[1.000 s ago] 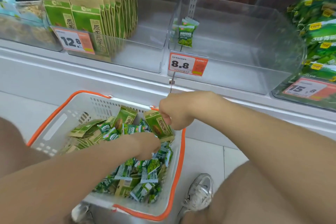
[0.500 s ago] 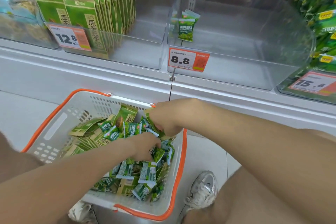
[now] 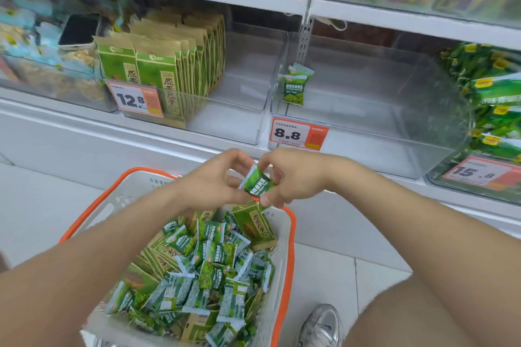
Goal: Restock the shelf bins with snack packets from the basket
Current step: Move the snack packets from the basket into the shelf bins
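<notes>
Head view | left hand and right hand both pinching 1 green packet | above basket

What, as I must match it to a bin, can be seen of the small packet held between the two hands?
The small packet is a little green pouch of glossy film, as it looks, with white lettering and pale crimped ends. It seems sealed, sits tilted, and hangs above the far end of the basket. The left hand and the right hand both pinch it with their fingertips, one from each side.
</notes>
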The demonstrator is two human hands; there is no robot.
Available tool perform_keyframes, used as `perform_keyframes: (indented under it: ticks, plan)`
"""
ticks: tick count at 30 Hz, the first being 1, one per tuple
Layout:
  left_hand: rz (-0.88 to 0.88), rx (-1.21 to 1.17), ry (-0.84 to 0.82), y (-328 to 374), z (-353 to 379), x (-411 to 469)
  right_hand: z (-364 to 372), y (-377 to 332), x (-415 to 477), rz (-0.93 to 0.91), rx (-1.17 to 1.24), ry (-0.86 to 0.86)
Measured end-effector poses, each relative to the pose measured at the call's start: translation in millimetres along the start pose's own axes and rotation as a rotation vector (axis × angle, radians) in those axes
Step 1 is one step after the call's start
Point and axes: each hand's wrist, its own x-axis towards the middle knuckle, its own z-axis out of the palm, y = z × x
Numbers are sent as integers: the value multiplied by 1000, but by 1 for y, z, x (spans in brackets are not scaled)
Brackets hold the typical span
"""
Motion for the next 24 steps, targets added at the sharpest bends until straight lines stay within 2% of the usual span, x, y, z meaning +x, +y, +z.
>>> perform_keyframes:
  ticks: [3,5,9,12,14,17,19,24]
  plan:
    - [-26,-340,115,14,-6,-2,-6,3,-3,-9,171,54]
    - [-19,-461,140,17,-5,-2,-8,2,-6,-35,227,85]
    - [-9,-539,205,22,-2,-1,-13,-2,-10,-97,280,158]
    - [5,-540,216,31,-3,3,-21,2,-9,-96,178,223]
    - [38,-532,243,38,-5,5,-25,4,-12,-96,251,246]
    - [128,-464,317,51,-10,11,-33,-2,-18,-93,591,257]
    - [203,-363,381,62,-13,18,-45,-8,-21,-49,695,340]
    - [413,140,607,82,-19,42,-84,2,-14,95,865,823]
